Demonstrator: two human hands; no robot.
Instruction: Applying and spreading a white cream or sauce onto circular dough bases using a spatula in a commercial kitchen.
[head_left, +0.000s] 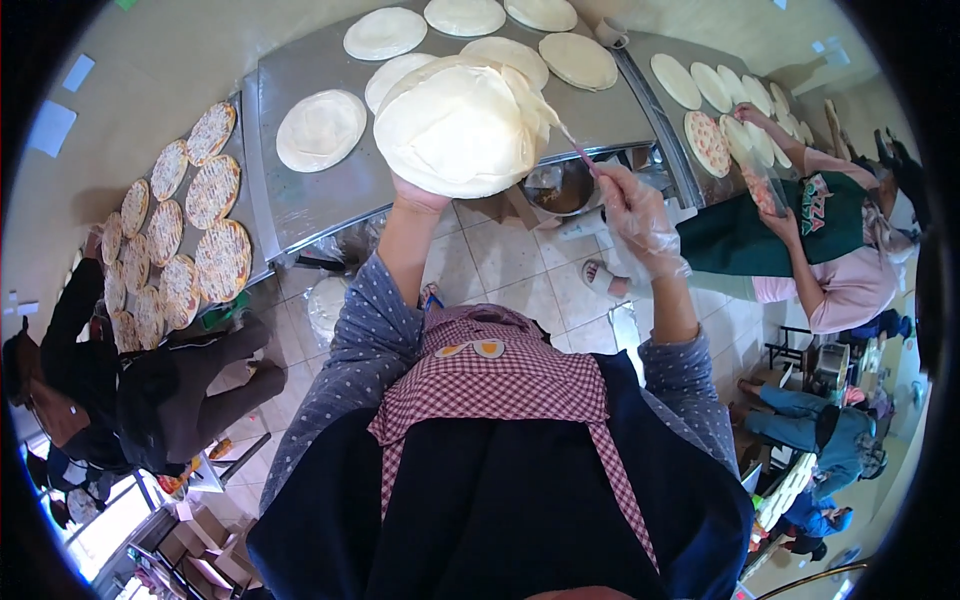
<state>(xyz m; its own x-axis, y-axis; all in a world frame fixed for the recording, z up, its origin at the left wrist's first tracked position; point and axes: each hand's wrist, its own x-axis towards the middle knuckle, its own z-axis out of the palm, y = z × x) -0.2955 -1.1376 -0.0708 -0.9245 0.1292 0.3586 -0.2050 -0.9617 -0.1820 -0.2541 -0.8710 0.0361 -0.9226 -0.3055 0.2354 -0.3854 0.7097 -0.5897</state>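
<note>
My left hand (421, 193) holds up a round pizza base (457, 127) from below; its top is coated with a pale, creamy spread. In a clear plastic glove, my right hand (636, 217) grips the handle of a spreading tool (579, 152), whose far end meets the base's right edge, where some spread trails. Most of my left fingers are hidden under the base. Behind it, several pale round bases lie on the metal table, among them one at the left (321, 130) and one at the back right (577, 61).
The metal table (300, 217) has its front edge before me. Topped pizzas (223, 259) cover a surface at the left, beside a person in dark clothes. A co-worker in a green apron (772, 225) stands at the right. A metal bowl (562, 191) sits below the table; a mug (611, 34) stands behind.
</note>
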